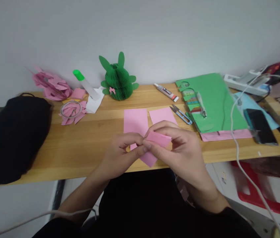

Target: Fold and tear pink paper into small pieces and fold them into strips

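My left hand (pixel 121 152) and my right hand (pixel 179 148) meet over the front edge of the wooden table (pixel 85 145). Both pinch a small pink paper piece (pixel 157 138), which is partly folded between the fingers; its lower corner (pixel 149 160) sticks out below them. Two flat pink paper rectangles, one on the left (pixel 135 120) and one on the right (pixel 162 115), lie on the table just behind my hands. Small blue-handled snips (pixel 181 114) rest to the right of them.
A green honeycomb paper figure (pixel 118 79) stands at the back. A glue stick (pixel 86 84), pink paper pieces (pixel 53 86), a glue tube (pixel 166 92), green sheets (pixel 214 102), a phone (pixel 261 125), a power strip (pixel 246 84) and a black bag (pixel 11 138) surround the work spot. A white cable (pixel 239 155) hangs at right.
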